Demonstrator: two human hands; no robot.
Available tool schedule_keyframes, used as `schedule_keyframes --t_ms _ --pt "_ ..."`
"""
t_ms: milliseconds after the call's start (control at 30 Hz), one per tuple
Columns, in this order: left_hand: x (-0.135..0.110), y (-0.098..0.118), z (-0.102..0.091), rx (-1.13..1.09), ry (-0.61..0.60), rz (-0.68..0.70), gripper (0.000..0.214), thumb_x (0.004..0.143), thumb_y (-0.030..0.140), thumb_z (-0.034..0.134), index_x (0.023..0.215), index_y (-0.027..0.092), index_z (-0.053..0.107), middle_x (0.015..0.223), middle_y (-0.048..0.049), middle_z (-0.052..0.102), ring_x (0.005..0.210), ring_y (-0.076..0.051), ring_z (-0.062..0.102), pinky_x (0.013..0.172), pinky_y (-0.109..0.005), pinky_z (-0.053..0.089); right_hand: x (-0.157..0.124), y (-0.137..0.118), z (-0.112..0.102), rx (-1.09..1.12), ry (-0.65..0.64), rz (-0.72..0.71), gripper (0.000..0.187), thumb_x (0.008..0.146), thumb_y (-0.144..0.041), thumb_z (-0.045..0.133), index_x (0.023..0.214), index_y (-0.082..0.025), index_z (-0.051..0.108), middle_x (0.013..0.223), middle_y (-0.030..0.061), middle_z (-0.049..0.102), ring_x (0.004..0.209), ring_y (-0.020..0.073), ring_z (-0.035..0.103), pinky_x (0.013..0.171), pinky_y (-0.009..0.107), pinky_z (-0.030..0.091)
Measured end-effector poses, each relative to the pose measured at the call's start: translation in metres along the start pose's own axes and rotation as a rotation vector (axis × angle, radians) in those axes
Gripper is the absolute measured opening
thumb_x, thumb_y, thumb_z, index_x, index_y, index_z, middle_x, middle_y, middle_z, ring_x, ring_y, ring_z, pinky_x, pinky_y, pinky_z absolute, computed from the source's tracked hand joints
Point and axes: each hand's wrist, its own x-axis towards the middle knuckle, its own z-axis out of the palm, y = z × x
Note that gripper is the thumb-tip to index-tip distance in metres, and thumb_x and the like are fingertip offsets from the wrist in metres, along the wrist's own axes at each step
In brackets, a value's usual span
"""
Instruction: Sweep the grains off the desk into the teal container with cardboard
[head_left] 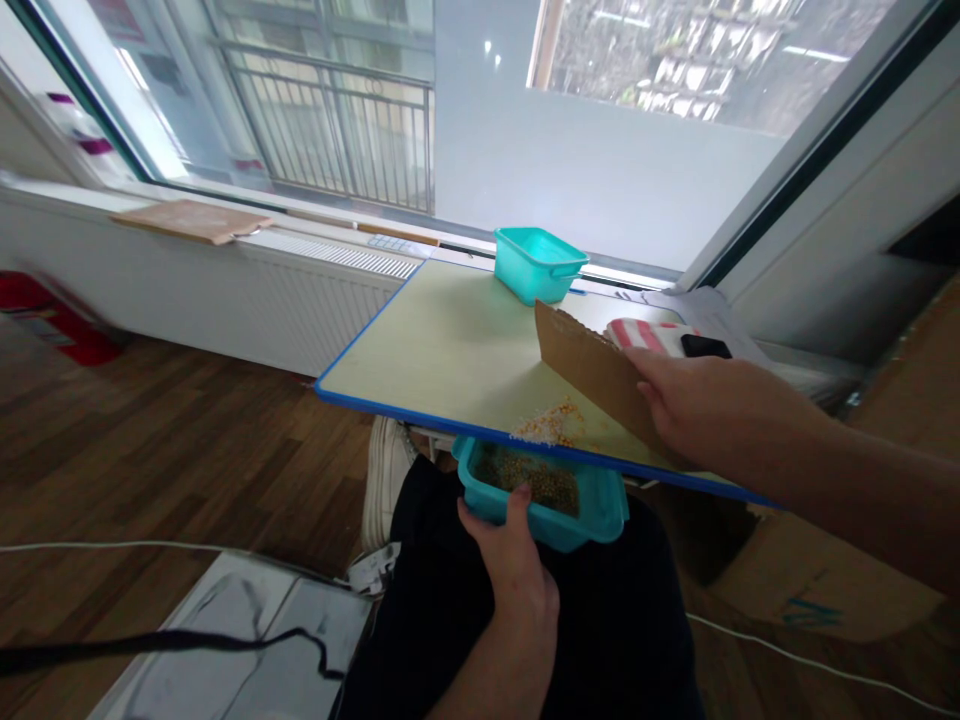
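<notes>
My left hand [514, 565] grips the near wall of a teal plastic container [589, 535], which sits on my lap just under the table's front edge. Mixed grains [536, 482] lie inside it. A piece of brown cardboard [589, 365] stands on edge on the table, and my right hand [694, 400] is closed around its right part. Left of the cardboard, a small pile of white and orange grains [551, 425] rests at the front edge of the table, above the container.
The pale table [420, 340] has a blue rim. A second teal container [536, 265] stands at its back. Behind the cardboard lie a red-and-white striped cloth [649, 335] and a black phone-like object [705, 347]. A cardboard box [832, 570] stands at right, a fire extinguisher [56, 320] at left.
</notes>
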Motion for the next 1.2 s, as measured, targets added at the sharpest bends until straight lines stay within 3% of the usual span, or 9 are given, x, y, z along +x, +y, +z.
schedule_keyframes --t_ms 300,533,867,1067,1200 --pt "0.003 0.006 -0.001 -0.009 0.014 0.005 0.082 0.076 0.019 0.074 0.144 0.031 0.03 0.122 -0.0091 0.062 0.094 -0.022 0.069 0.087 -0.044 0.056 -0.014 -0.02 -0.007 0.005 0.122 -0.135 0.033 0.093 -0.014 0.032 0.113 -0.013 0.058 0.07 0.0112 0.067 0.053 0.0184 0.063 0.045 0.027 0.016" --pt "0.003 0.011 -0.001 0.003 0.016 0.004 0.083 0.074 0.019 0.074 0.144 0.031 0.031 0.126 -0.0096 0.061 0.097 -0.023 0.068 0.089 -0.044 0.055 -0.017 -0.035 -0.021 0.055 0.101 -0.153 0.038 0.092 -0.014 0.034 0.121 -0.014 0.058 0.07 0.0106 0.067 0.052 0.0194 0.061 0.046 0.028 0.018" --pt "0.003 0.015 -0.002 -0.022 0.016 -0.008 0.089 0.073 0.017 0.075 0.146 0.032 0.028 0.125 -0.007 0.063 0.095 -0.021 0.069 0.087 -0.041 0.056 -0.021 -0.045 -0.015 -0.019 0.197 -0.244 0.027 0.084 -0.014 0.042 0.105 -0.016 0.06 0.063 0.0033 0.058 0.043 0.0135 0.044 0.044 0.028 0.018" --pt "0.005 0.016 -0.002 -0.032 0.008 -0.004 0.092 0.073 0.017 0.075 0.149 0.031 0.024 0.122 -0.008 0.065 0.091 -0.022 0.07 0.084 -0.041 0.058 -0.022 -0.046 -0.015 0.037 0.292 -0.188 0.02 0.085 -0.021 0.045 0.096 -0.018 0.062 0.061 0.0031 0.055 0.044 0.012 0.04 0.047 0.028 0.021" --pt "0.005 0.017 -0.003 -0.025 0.015 -0.009 0.092 0.073 0.016 0.076 0.148 0.031 0.025 0.121 -0.0078 0.065 0.092 -0.022 0.071 0.083 -0.04 0.058 -0.025 -0.042 -0.011 0.168 0.286 -0.174 0.029 0.087 -0.03 0.044 0.105 -0.018 0.063 0.064 0.0058 0.056 0.046 0.0137 0.043 0.049 0.029 0.025"
